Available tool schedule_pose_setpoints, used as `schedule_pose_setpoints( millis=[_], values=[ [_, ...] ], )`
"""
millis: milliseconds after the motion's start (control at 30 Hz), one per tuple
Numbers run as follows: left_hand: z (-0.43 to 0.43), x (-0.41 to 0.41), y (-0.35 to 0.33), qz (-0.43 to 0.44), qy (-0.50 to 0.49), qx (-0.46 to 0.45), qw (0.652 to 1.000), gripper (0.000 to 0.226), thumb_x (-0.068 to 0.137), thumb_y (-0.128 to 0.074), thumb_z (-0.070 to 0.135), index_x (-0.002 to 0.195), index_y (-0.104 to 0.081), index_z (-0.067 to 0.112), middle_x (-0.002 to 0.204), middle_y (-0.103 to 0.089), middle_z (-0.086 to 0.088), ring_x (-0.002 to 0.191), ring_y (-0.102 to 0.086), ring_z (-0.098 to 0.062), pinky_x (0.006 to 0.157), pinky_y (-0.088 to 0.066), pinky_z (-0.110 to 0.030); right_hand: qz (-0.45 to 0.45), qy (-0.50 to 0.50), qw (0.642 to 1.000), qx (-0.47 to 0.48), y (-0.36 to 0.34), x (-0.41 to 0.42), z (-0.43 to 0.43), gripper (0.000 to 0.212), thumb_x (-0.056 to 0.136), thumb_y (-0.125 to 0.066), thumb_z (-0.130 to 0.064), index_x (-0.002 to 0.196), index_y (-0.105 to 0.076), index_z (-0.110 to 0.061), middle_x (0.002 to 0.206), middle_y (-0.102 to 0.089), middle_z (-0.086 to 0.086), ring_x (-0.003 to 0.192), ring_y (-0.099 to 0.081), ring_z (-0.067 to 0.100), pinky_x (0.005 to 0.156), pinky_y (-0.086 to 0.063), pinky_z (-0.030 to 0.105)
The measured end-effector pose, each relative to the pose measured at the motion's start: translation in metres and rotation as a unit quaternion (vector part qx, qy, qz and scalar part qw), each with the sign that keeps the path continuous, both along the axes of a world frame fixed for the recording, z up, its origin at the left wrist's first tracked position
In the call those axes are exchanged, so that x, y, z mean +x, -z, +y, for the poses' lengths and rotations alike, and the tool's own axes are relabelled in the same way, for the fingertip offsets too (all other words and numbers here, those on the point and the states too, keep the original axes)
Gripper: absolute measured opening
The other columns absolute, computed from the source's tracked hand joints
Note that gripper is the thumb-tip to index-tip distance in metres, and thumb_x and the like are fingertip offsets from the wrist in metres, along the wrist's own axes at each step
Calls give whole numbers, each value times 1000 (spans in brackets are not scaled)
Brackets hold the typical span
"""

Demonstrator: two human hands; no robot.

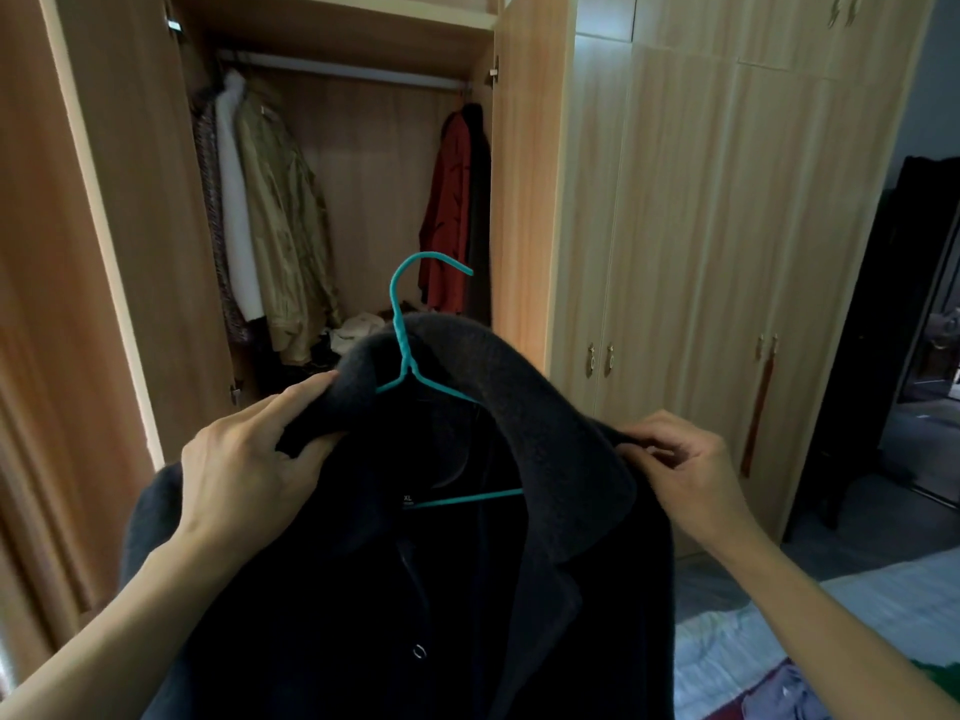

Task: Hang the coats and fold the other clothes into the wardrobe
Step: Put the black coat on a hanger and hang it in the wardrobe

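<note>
Between both hands point(249, 459) hangs the dark coat point(545, 459).

Fuzzy matt dark wool coat point(561, 459), smooth teal coated hanger point(402, 324), satin wood-grain laminate wardrobe point(524, 174)

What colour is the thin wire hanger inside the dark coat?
The thin wire hanger is teal, clearest in the head view.

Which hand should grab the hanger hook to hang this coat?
Probably the left hand: it grips the collar just below the teal hanger hook; the right hand pinches the coat shoulder farther away.
</note>
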State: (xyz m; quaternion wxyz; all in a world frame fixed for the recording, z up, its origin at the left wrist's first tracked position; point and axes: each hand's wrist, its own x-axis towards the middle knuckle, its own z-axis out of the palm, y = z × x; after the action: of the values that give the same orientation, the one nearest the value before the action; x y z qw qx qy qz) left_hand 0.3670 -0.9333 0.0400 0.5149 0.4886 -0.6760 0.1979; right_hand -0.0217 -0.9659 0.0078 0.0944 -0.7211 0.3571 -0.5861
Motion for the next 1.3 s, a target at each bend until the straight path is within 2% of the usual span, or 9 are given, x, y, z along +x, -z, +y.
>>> schedule_pose_setpoints(
  millis=[167,333,500,600,733,867,1033,1167,1300],
  values=[
    [-1,-6,-3,3,-1,-2,1000,52,76,-65,39,128,-59,42,105,-74,10,89,-70,-21,67,-49,-33,-61,6,997,-47,8,4,2,18,85,-68,-16,91,-75,-31,84,-67,-5,79,-65,17,69,-50,23],
    [2,-6,1,3,5,13,1000,52,77,-64,40,129,-58,42,99,-73,11,75,-68,-18,62,-44,-29,-36,40,995,-88,5,7,8,20,86,-68,-10,94,-74,-27,84,-66,-9,78,-63,13,71,-47,17],
    [10,-12,5,-21,18,-4,1000,51,78,-63,34,129,-63,30,100,-74,5,81,-71,-24,62,-56,-40,24,78,991,-109,-1,15,13,9,87,-69,-8,88,-74,-15,79,-62,-5,77,-60,16,69,-46,26],
    [15,-21,7,-53,32,-1,998,53,80,-56,37,131,-61,27,97,-72,2,78,-70,-25,59,-55,-45,63,76,990,-105,-5,38,18,9,86,-71,-6,89,-76,-13,78,-61,-8,76,-59,14,68,-45,22],
    [14,-39,2,-65,26,11,998,55,79,-51,40,130,-62,27,91,-71,1,75,-68,-27,56,-53,-44,27,60,993,-102,-14,73,18,7,86,-70,-6,84,-75,-11,79,-62,-7,78,-60,11,70,-44,19],
    [9,-32,2,-29,19,-10,999,54,77,-54,40,131,-59,34,91,-71,4,73,-68,-25,57,-53,-43,44,39,997,-52,-28,76,11,10,87,-70,-5,87,-72,-14,84,-60,-9,82,-61,12,73,-48,26],
    [4,-21,7,-2,18,-27,999,56,75,-65,35,131,-57,38,102,-73,6,80,-71,-23,61,-56,-43,139,55,988,-45,-27,69,1,13,92,-63,-17,100,-64,-27,97,-58,-16,94,-59,5,83,-50,26],
    [5,-16,11,-8,25,-6,1000,59,73,-68,37,131,-58,37,113,-71,10,92,-70,-17,67,-58,-36,108,29,994,22,-15,74,-5,21,92,-53,-38,106,-67,-31,102,-67,-15,98,-64,6,86,-52,31],
    [8,-9,14,-22,47,27,998,60,74,-72,35,132,-58,32,111,-71,10,93,-69,-15,70,-57,-36,118,32,992,17,2,85,-3,19,92,-54,-34,107,-66,-32,101,-68,-19,95,-65,0,81,-51,23]
  ],
)
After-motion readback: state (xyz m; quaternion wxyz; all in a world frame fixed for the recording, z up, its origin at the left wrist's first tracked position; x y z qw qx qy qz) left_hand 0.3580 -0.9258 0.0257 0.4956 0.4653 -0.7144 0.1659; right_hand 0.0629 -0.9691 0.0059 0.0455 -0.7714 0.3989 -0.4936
